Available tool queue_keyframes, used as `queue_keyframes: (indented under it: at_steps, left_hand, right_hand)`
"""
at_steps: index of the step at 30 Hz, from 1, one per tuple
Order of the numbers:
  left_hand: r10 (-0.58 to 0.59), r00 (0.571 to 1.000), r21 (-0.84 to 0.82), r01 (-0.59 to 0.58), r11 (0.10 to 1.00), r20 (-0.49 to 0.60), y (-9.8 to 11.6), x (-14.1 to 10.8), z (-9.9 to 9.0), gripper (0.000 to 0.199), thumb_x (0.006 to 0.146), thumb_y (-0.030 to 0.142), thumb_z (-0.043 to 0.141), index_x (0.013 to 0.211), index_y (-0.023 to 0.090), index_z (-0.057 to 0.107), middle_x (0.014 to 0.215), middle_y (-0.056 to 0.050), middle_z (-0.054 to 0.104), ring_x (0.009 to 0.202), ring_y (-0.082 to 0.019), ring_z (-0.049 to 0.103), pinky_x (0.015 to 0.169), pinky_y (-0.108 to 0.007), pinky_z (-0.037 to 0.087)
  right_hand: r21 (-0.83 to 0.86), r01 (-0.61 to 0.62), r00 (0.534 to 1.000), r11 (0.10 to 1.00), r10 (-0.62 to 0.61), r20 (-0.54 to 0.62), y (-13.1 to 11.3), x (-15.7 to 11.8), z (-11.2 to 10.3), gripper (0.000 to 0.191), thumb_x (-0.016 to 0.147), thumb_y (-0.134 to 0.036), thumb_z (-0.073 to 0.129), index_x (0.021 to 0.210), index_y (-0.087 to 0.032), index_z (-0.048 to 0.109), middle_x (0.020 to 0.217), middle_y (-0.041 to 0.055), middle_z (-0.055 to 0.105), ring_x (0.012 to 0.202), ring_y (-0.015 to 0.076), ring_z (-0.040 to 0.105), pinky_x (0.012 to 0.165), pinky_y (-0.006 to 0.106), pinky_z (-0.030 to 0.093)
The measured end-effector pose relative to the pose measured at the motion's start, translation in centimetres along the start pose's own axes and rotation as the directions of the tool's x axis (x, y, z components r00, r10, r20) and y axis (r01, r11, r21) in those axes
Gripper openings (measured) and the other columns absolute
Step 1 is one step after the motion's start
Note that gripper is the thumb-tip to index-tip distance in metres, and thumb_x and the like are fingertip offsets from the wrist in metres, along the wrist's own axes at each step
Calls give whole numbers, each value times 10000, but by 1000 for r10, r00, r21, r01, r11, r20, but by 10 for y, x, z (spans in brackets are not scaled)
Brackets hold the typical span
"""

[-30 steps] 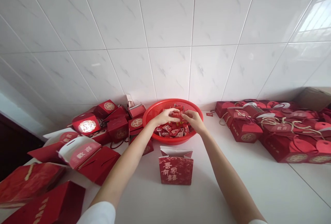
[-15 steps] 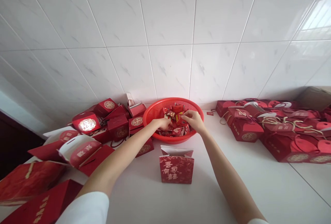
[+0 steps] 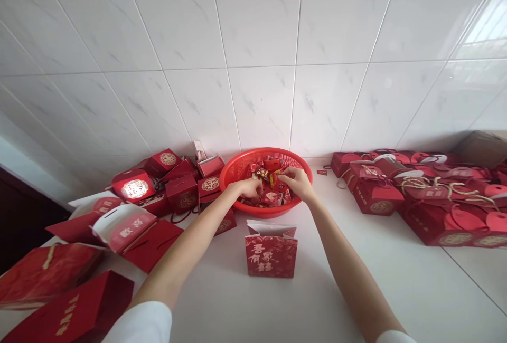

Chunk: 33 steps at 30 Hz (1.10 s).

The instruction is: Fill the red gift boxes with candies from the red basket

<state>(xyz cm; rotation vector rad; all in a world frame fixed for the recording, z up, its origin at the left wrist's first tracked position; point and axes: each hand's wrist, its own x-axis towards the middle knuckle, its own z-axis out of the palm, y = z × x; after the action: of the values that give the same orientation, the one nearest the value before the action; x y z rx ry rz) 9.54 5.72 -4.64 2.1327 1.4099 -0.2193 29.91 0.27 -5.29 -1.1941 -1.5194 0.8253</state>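
- My left hand (image 3: 249, 188) and right hand (image 3: 295, 182) are close together but not touching, both reaching down into the round red plastic basket (image 3: 266, 213).
- The wrapped sweet packets (image 3: 272, 196) lie in a jumbled heap in the basket, straight ahead of me and between my hands, with no single long axis to follow.
- My right hand is a little nearer the red-and-yellow packet (image 3: 274, 179), and its fingers (image 3: 285, 173) are curled down over it.
- My left fingers (image 3: 258, 187) dip among the packets, but I can't tell whether either hand is actually gripping one.
- The red paper gift bag (image 3: 271, 256) stands open on the white bench (image 3: 396, 279), just in front of the basket and between my forearms.
- Red gift boxes (image 3: 182, 193) are heaped left of the basket, and more with rope handles (image 3: 376, 198) lie to the right.
- My palms and the packets beneath them are hidden, the wrappers' print is too small to read, and the pile at right runs out of view.
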Motion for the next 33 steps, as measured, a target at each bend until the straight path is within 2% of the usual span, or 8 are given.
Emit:
queue_keyframes:
  at_steps: [5, 9, 12, 16, 18, 20, 27, 33]
  left_hand:
    - [23, 981, -89, -41, 995, -194, -4, -2, -1, 259, 663, 180, 730, 921, 190, 743, 827, -56, 748, 751, -239, 698, 667, -284, 511]
    - [59, 895, -179, -153, 972, -443, -3, -2, -6, 209, 770, 238, 679, 962, 178, 736, 1017, -105, 752, 1023, -294, 676, 862, -338, 501]
    - [110, 840, -258, -284, 924, -531, 1, -1, -8, 242, 841, 294, 615, 1009, 160, 724, 1050, -98, 748, 1011, -261, 679, 886, -340, 507]
    - [163, 809, -443, -463, 768, -565, 6, 0, -6, 310, 807, 368, 677, 1021, 149, 726, 1059, -95, 749, 979, -232, 682, 867, -332, 518]
    - [173, 813, -570, -525, 632, -556, 8, 0, -3, 385, 730, 399, 768, 1011, 139, 727, 1028, -102, 747, 935, -232, 680, 823, -339, 523]
    - [189, 826, -643, -538, 545, -531, 10, -1, -1, 438, 676, 405, 823, 1005, 134, 724, 967, -94, 743, 874, -222, 677, 767, -334, 524]
    - [252, 840, -672, -538, 510, -481, 24, -9, -2, 345, 648, 303, 856, 924, 141, 727, 857, -56, 741, 803, -187, 680, 748, -310, 513]
    - [216, 880, -774, -476, 417, -424, 25, -10, -3, 419, 623, 382, 894, 941, 148, 755, 874, -55, 761, 797, -180, 699, 756, -304, 535]
  right_hand:
    - [0, 11, 1000, 1000, -11, -20, 2, 0, 0, 240, 717, -431, 648, 677, -204, 583, 688, 14, 639, 654, 175, 567, 618, 299, 437]
    - [-24, 13, 1000, 1000, -12, 3, 4, 0, 0, 220, 716, -413, 651, 677, -204, 598, 711, 17, 661, 669, 178, 591, 631, 297, 455]
    - [-39, 9, 998, 999, -7, 62, 4, 1, 0, 198, 716, -394, 662, 676, -204, 620, 710, 20, 675, 681, 183, 612, 641, 297, 467]
    - [-15, -11, 998, 1000, 12, 64, 4, 2, 0, 207, 754, -403, 649, 709, -201, 633, 732, 33, 693, 689, 188, 634, 648, 302, 485]
    - [10, -4, 999, 1000, 4, 51, 3, 1, 0, 235, 773, -430, 648, 724, -200, 636, 747, 39, 699, 705, 190, 642, 662, 303, 491]
    - [33, 15, 999, 999, -17, 49, 2, 1, 0, 282, 790, -475, 652, 731, -200, 637, 751, 41, 698, 717, 190, 643, 670, 303, 493]
    - [161, 58, 993, 985, -73, 90, 4, 0, -2, 467, 786, -642, 670, 673, -215, 520, 636, -9, 590, 597, 149, 553, 553, 270, 430]
    - [307, 23, 986, 951, -72, 151, 7, 4, -2, 450, 761, -658, 697, 766, -217, 604, 713, 10, 647, 740, 197, 645, 663, 310, 532]
